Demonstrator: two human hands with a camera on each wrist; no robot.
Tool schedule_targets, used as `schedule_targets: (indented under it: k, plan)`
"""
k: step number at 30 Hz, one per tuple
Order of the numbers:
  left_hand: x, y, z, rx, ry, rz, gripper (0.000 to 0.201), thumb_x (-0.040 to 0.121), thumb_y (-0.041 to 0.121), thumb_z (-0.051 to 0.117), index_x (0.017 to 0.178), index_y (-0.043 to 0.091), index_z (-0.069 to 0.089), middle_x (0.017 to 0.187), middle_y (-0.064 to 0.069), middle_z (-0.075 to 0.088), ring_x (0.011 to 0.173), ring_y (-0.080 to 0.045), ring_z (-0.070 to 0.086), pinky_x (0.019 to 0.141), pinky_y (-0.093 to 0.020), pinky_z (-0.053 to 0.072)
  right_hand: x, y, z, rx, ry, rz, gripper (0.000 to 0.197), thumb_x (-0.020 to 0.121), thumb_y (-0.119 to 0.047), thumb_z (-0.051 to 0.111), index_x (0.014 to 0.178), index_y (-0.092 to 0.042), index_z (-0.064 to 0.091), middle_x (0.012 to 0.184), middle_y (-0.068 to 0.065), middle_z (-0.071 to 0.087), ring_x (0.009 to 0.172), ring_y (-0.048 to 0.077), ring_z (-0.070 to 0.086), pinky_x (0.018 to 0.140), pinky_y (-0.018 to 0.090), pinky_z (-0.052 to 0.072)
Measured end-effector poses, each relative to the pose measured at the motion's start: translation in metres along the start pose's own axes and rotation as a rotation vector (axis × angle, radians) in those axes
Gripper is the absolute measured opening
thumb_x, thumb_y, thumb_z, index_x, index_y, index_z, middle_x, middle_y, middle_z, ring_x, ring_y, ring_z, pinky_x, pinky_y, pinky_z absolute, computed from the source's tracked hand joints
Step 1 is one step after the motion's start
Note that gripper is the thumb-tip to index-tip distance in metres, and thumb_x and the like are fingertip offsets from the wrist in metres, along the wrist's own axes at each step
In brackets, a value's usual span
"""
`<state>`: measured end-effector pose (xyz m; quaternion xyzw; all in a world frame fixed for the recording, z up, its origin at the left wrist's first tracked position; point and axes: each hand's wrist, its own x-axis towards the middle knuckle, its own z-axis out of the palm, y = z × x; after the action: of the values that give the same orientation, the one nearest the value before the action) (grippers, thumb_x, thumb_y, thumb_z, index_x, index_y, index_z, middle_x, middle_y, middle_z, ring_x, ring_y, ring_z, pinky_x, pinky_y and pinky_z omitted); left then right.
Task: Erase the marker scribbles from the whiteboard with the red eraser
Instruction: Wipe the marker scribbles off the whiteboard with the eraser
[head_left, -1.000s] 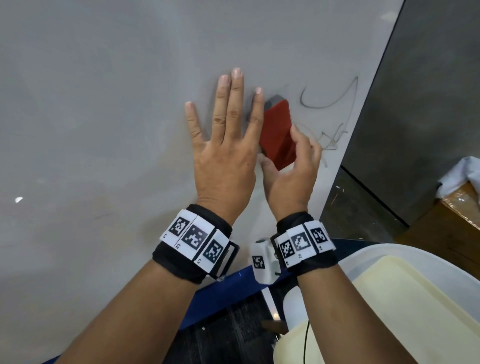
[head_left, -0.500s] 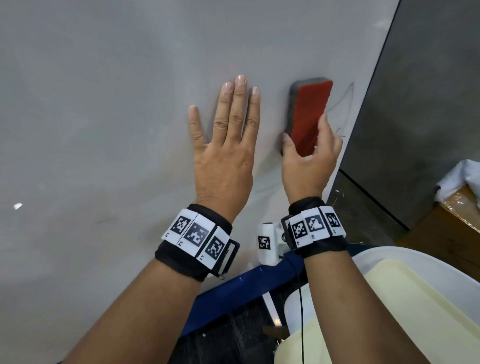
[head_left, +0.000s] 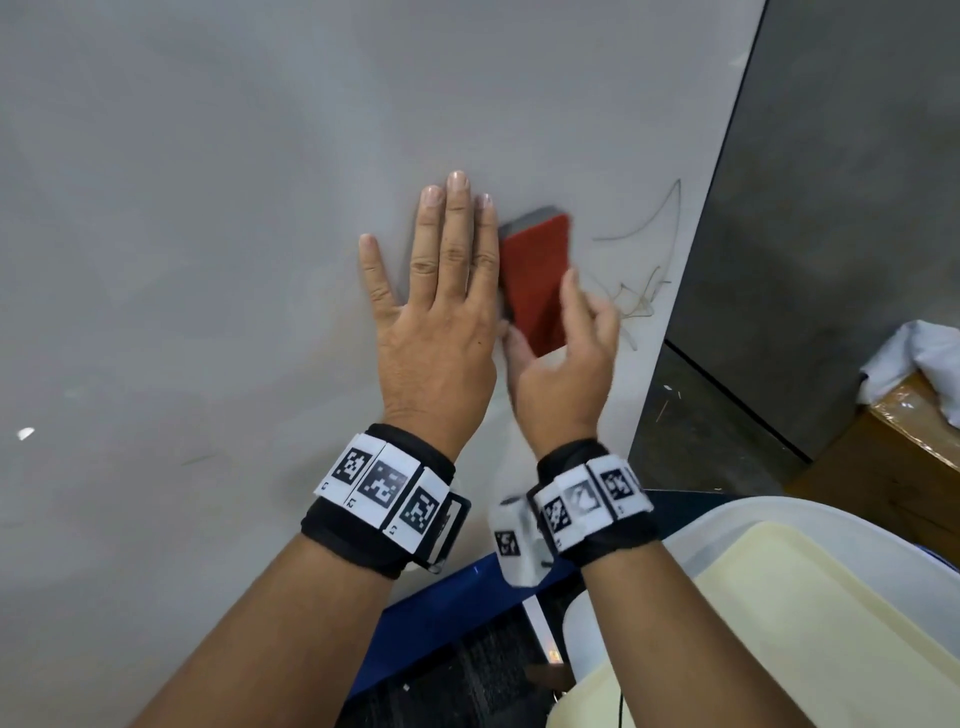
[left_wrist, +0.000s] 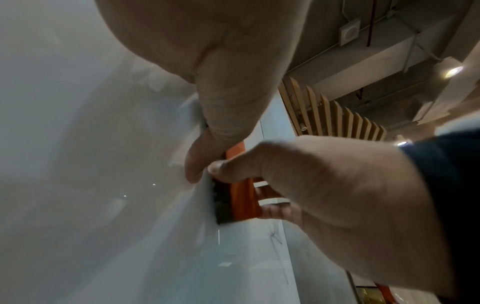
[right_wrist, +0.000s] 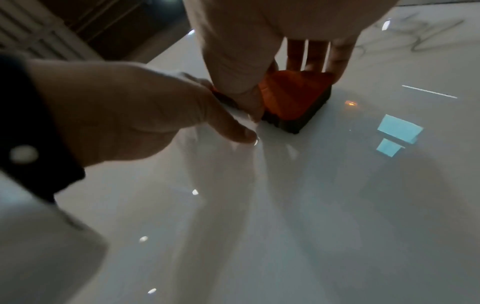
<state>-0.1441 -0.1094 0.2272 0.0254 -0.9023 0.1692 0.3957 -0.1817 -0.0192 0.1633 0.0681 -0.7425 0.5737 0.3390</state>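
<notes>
The left hand (head_left: 441, 332) lies flat on the whiteboard (head_left: 208, 208), fingers straight, its grip released. Just beside it, the right hand (head_left: 563, 374) has its grip around the lower end of the eraser (head_left: 537, 280), thumb on one long edge and fingers on the other. The eraser's dark felt face is pressed to the board, red back toward the camera, its left edge touching or nearly touching the left index finger. The scribbles (head_left: 639, 291), thin dark lines, lie to the eraser's right near the board's right edge; a curved stroke sits above a tangle. At lower right stands a white tub (head_left: 737, 514) with a cream tray (head_left: 810, 623) lying in it.
</notes>
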Motion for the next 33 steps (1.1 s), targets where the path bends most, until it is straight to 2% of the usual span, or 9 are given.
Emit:
schedule_targets:
  k: [3,6,8,11,16,20,25,30,33]
  plan:
    - [0.0,0.0,0.0,-0.003,-0.003,0.004,0.099,0.082,0.016,0.068,0.157,0.009,0.004,0.165,-0.012,0.004,0.152,-0.028,0.005,0.115,-0.063,0.002,0.005,0.009,-0.004,-0.066,-0.032,-0.031,0.074,0.078,-0.022,0.081,0.143,-0.01,0.048,0.126,0.009,0.049,0.117,0.02,0.05,0.098,0.026,0.047]
    - [0.0,-0.001,0.0,-0.018,-0.016,-0.001,0.105,0.079,0.011,0.072,0.157,0.01,0.002,0.165,-0.013,0.002,0.152,-0.029,0.003,0.115,-0.063,0.001,0.039,0.012,-0.017,-0.01,0.093,0.199,0.074,0.081,-0.03,0.079,0.144,-0.008,0.047,0.131,0.005,0.047,0.113,0.017,0.054,0.099,0.03,0.047]
    - [-0.001,0.001,-0.001,-0.023,-0.018,0.008,0.095,0.084,0.007,0.063,0.157,0.011,0.003,0.164,-0.015,0.002,0.152,-0.031,0.003,0.115,-0.065,0.002,0.043,0.01,-0.017,0.011,0.106,0.254,0.077,0.082,-0.034,0.077,0.146,-0.008,0.044,0.13,0.001,0.045,0.113,0.015,0.054,0.097,0.02,0.046]
    - [0.004,0.006,-0.008,-0.031,-0.016,0.064,0.07,0.091,0.001,0.024,0.157,0.011,0.004,0.164,-0.017,0.004,0.152,-0.032,0.004,0.113,-0.067,0.004,0.023,0.007,-0.013,-0.028,0.037,0.153,0.083,0.08,-0.038,0.079,0.148,-0.013,0.04,0.131,0.0,0.047,0.117,0.015,0.054,0.097,0.027,0.05]
    - [0.012,0.008,-0.009,-0.053,-0.047,0.098,0.07,0.093,0.01,0.028,0.158,0.013,0.001,0.164,-0.017,-0.001,0.152,-0.031,0.0,0.113,-0.064,-0.004,0.022,0.006,-0.018,-0.052,0.019,0.061,0.095,0.081,-0.037,0.078,0.155,-0.034,0.019,0.117,-0.012,0.045,0.103,-0.004,0.05,0.085,0.013,0.048]
    - [0.013,0.008,-0.012,-0.061,-0.07,0.1,0.073,0.091,0.01,0.027,0.158,0.014,0.0,0.164,-0.016,-0.003,0.152,-0.031,-0.001,0.113,-0.066,-0.002,0.016,0.004,-0.011,-0.069,0.007,-0.003,0.086,0.083,-0.035,0.075,0.153,-0.038,0.025,0.118,-0.002,0.047,0.103,0.016,0.055,0.082,0.036,0.056]
    - [0.012,0.006,-0.012,-0.066,-0.051,0.111,0.08,0.084,-0.001,0.032,0.158,0.016,0.004,0.165,-0.014,0.0,0.152,-0.03,0.001,0.114,-0.065,-0.002,0.019,0.02,-0.016,-0.159,-0.017,-0.203,0.078,0.083,-0.02,0.074,0.15,-0.03,0.036,0.123,0.008,0.048,0.111,0.025,0.049,0.091,0.039,0.052]
    - [0.012,0.005,-0.012,-0.054,-0.07,0.114,0.083,0.083,-0.003,0.034,0.158,0.015,0.004,0.165,-0.013,-0.001,0.152,-0.03,0.0,0.114,-0.065,-0.003,0.039,0.027,-0.018,0.021,0.092,0.184,0.08,0.087,-0.021,0.071,0.154,-0.033,0.028,0.12,-0.007,0.038,0.115,0.017,0.052,0.097,0.024,0.047]
    - [0.012,0.005,-0.014,-0.041,-0.066,0.105,0.077,0.084,-0.002,0.018,0.158,0.014,0.005,0.165,-0.014,0.002,0.152,-0.03,0.002,0.114,-0.065,0.001,0.024,0.018,-0.014,-0.046,0.066,0.025,0.082,0.082,-0.011,0.073,0.15,-0.035,0.035,0.127,-0.001,0.045,0.12,0.022,0.048,0.101,0.031,0.044]
